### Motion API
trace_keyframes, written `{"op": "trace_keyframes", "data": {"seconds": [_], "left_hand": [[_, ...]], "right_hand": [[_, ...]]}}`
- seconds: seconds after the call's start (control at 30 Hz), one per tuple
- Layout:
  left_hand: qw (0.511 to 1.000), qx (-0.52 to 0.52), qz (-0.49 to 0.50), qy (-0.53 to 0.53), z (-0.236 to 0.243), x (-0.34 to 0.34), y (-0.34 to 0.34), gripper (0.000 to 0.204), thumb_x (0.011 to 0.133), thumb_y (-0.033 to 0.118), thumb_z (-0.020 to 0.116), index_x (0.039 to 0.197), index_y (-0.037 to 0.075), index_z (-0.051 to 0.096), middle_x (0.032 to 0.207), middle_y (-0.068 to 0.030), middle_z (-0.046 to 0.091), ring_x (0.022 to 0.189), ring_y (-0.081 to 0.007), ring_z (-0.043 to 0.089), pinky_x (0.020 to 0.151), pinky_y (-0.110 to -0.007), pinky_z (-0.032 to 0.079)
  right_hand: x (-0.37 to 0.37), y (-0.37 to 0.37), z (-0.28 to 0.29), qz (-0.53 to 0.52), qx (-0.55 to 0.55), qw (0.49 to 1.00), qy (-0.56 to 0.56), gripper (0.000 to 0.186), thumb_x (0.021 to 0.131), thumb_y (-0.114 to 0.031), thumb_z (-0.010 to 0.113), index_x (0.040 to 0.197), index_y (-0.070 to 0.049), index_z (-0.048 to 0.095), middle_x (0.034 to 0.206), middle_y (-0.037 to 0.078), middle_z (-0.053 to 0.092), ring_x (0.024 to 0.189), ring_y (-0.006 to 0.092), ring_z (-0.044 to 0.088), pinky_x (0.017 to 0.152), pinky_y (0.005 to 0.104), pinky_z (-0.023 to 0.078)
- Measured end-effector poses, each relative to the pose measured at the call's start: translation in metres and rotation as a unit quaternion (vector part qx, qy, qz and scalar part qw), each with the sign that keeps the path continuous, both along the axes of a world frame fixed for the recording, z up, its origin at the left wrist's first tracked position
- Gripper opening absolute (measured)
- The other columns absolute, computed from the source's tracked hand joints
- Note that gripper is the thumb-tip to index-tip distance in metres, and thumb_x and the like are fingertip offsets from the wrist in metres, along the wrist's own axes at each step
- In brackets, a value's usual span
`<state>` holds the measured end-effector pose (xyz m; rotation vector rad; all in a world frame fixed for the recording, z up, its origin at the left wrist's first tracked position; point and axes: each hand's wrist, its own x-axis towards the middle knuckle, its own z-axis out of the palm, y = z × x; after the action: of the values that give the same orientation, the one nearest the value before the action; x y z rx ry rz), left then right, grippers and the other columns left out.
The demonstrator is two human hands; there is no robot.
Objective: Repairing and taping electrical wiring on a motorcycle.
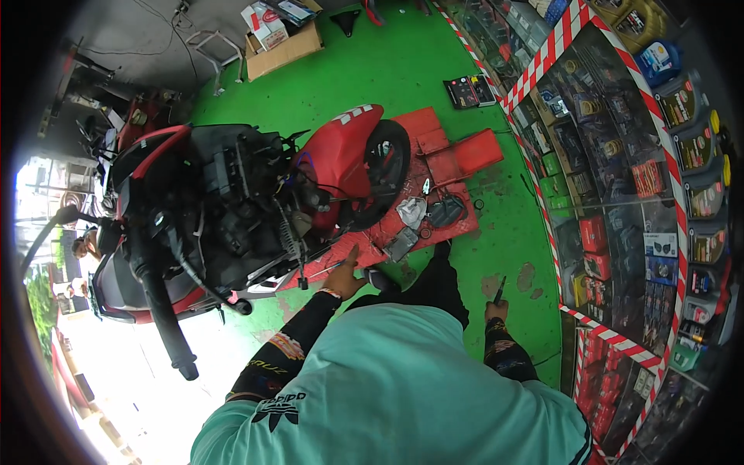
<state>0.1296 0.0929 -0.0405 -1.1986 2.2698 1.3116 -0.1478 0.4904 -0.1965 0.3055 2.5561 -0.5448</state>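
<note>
My left hand [343, 280] has its fingers spread, with nothing in it. It is beside the near side of a red and black motorcycle [232, 167], above the edge of the red platform [329, 260]. Part of the bike's bodywork is off, and dark inner parts and cables show in its middle. On my right, over the green floor, my right hand [497, 311] is closed around a slim dark tool [501, 288] that points away from me. The tool is too small to tell its kind.
A crumpled whitish cloth [411, 211], a grey box-like part [401, 244] and a black part [447, 210] lie on the platform by the rear wheel [386, 174]. Glass display shelves [612, 170] edged in striped tape stand at right. A cardboard box [285, 50] sits at the back.
</note>
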Motion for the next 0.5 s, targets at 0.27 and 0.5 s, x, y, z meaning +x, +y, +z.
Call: {"op": "trace_keyframes", "data": {"seconds": [0.27, 0.5], "left_hand": [[0.974, 0.019, 0.207, 0.086, 0.101, -0.026, 0.013, 0.052, 0.093, 0.011, 0.068, 0.142, 0.002, 0.052, 0.118, -0.0170, 0.071, 0.096, -0.0239, 0.074, 0.085, -0.035, 0.058], [0.744, -0.272, 0.611, 0.010, 0.251, 0.116, 0.080, 0.028, 0.100, 0.008, 0.056, 0.125, -0.002, 0.064, 0.098, -0.0086, 0.072, 0.084, -0.0164, 0.069, 0.075, -0.031, 0.057]], "right_hand": [[-0.110, -0.027, -0.066, 0.110, -0.092, 0.982, -0.123, 0.057, 0.079, -0.023, 0.071, 0.125, -0.004, 0.044, 0.097, 0.018, 0.061, 0.075, 0.0323, 0.063, 0.060, 0.0481, 0.052], [-0.206, -0.164, -0.047, 0.209, -0.052, 0.915, -0.340, 0.054, 0.084, -0.027, 0.070, 0.128, -0.007, 0.046, 0.102, 0.016, 0.062, 0.085, 0.0313, 0.065, 0.064, 0.0498, 0.054]]}}
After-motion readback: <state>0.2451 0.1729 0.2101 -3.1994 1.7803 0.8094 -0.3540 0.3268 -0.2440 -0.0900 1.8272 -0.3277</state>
